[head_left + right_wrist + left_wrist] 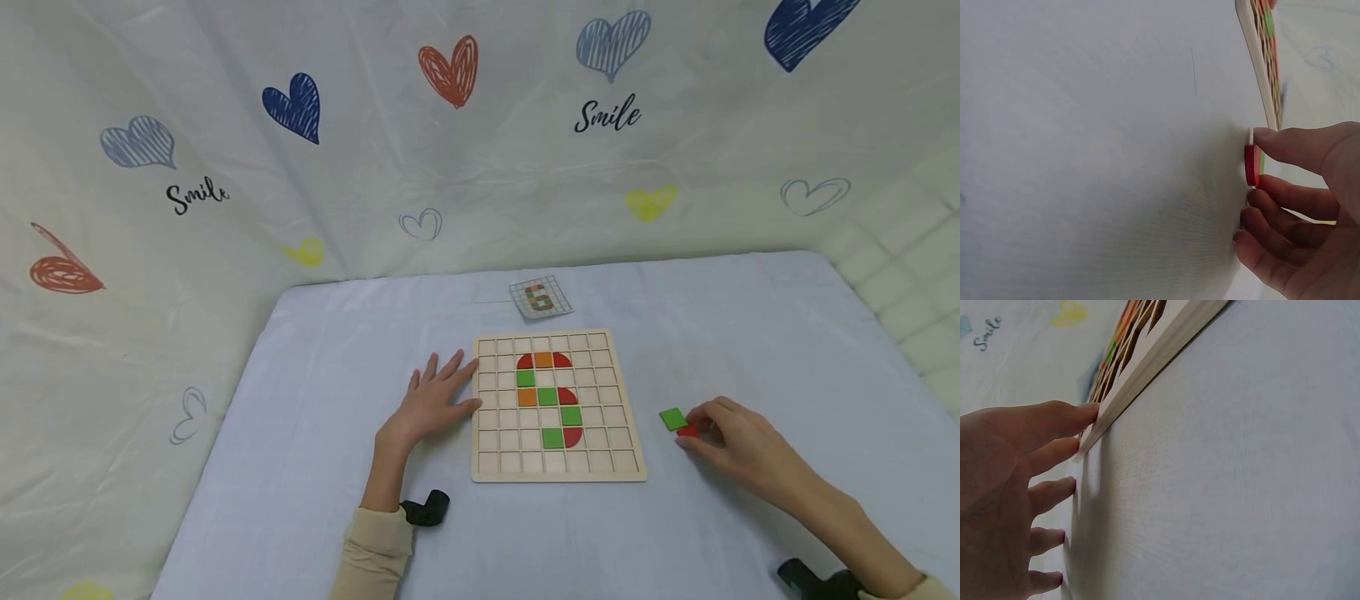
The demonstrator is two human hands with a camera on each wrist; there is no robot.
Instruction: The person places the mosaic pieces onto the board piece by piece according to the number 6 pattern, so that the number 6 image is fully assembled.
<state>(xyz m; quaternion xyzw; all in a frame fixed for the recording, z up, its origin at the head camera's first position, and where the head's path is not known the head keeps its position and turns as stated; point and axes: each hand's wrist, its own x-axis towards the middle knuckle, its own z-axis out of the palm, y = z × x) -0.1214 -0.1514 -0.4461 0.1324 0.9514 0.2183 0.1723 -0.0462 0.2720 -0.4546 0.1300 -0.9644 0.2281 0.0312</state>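
Observation:
A wooden grid board [506, 462] lies flat on the white cloth, with red rounded, green square and orange square tiles in several of its cells. My left hand [433, 402] is spread beside it, thumb and forefinger touching the board's left edge; the left wrist view shows the thumb [1054, 425] against the rim. Off to the board's right, my right hand [738, 435] pinches a red tile [1251, 165] between thumb and forefinger, at the cloth. Its full outline is hidden by the fingers. A green square tile [672, 418] lies right beside the red one.
Behind the board lies a small pattern card [542, 297] showing a similar coloured figure on a grid. The table [360, 333] is covered in white cloth, and a curtain [360, 167] printed with hearts and "Smile" hangs behind it. Black wrist devices [427, 508] sit at both wrists.

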